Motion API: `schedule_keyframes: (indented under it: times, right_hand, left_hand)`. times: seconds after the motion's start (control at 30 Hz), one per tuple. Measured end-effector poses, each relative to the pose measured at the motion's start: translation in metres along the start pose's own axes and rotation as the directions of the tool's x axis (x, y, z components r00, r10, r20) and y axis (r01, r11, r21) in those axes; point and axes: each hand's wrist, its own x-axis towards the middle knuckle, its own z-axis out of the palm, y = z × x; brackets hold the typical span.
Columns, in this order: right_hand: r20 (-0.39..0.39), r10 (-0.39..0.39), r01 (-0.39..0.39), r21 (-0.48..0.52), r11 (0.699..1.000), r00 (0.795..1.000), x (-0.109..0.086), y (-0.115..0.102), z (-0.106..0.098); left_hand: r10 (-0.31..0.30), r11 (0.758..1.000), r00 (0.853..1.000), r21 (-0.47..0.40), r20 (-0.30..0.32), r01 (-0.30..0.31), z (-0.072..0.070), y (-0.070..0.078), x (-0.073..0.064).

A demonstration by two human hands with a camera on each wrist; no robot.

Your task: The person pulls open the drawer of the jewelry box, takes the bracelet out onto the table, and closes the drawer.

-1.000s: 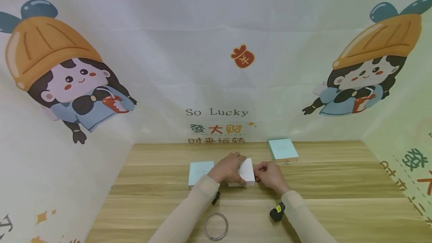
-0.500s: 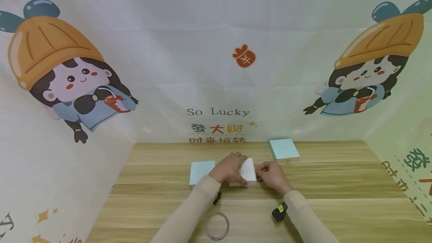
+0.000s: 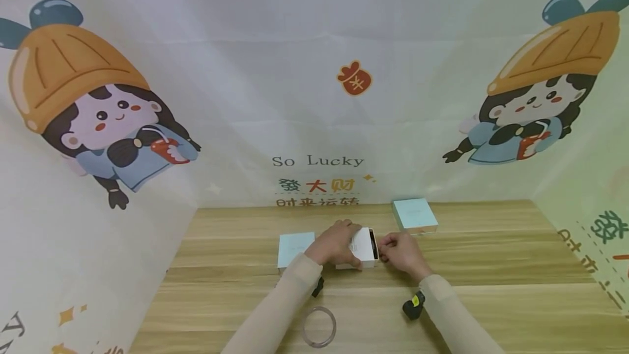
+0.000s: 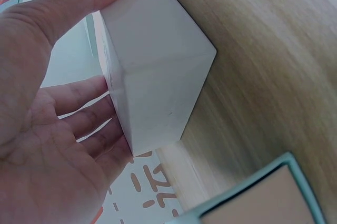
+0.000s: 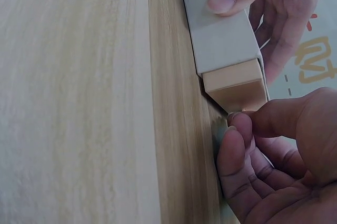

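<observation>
Toward the near side of the wooden table (image 3: 491,266), a translucent ring (image 3: 320,345) lying flat, just beside the left sleeve (image 3: 275,310) and well apart from the right sleeve (image 3: 459,318). Slightly farther, at the wrists, black devices (image 3: 411,310). Around the middle between the table's left and right edges, a white box (image 3: 362,248), gripped in the left hand (image 3: 336,245) with thumb on the near side and fingers on the far side; much of its left part thus hidden. At its right end, a tan drawer (image 5: 239,90), partly out. At the drawer's outer end, the right hand (image 3: 403,253), pinching with thumb and forefinger; exact held bit covered by the fingertips. Between the white box and the table's left edge, a turquoise box (image 3: 295,249), its near right corner blocked by the left arm. Near the back edge, right of middle and beyond the right hand, a second turquoise box (image 3: 415,213). Behind that edge, a pale backdrop (image 3: 275,81) with cartoon figures (image 3: 113,108) and a red pouch (image 3: 355,78).
</observation>
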Motion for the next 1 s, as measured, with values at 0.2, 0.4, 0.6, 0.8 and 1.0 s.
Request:
schedule_keyframes:
  times: [0.2,0.4,0.6,0.8,1.0]
  right_hand:
    - [0.003,0.011,-0.011,-0.001,1.000,1.000,0.001,0.002,-0.004]
    - [0.005,0.027,-0.027,0.011,1.000,1.000,0.000,0.003,-0.008]
    - [0.000,0.011,-0.011,0.005,1.000,1.000,-0.001,0.007,-0.011]
    - [0.002,0.017,-0.017,0.014,1.000,1.000,-0.002,0.009,-0.015]
    - [0.007,0.023,-0.023,0.014,1.000,1.000,-0.003,0.011,-0.018]
  left_hand:
    - [0.000,1.000,1.000,-0.004,0.001,0.000,-0.001,0.001,0.000]
    - [0.010,1.000,1.000,-0.004,-0.007,-0.010,-0.002,0.001,-0.002]
    - [0.017,1.000,1.000,0.002,-0.013,-0.017,-0.001,0.000,-0.003]
    - [0.015,1.000,1.000,-0.001,-0.011,-0.015,-0.001,-0.001,-0.001]
    - [0.014,1.000,1.000,0.003,-0.008,-0.014,0.000,-0.001,-0.002]
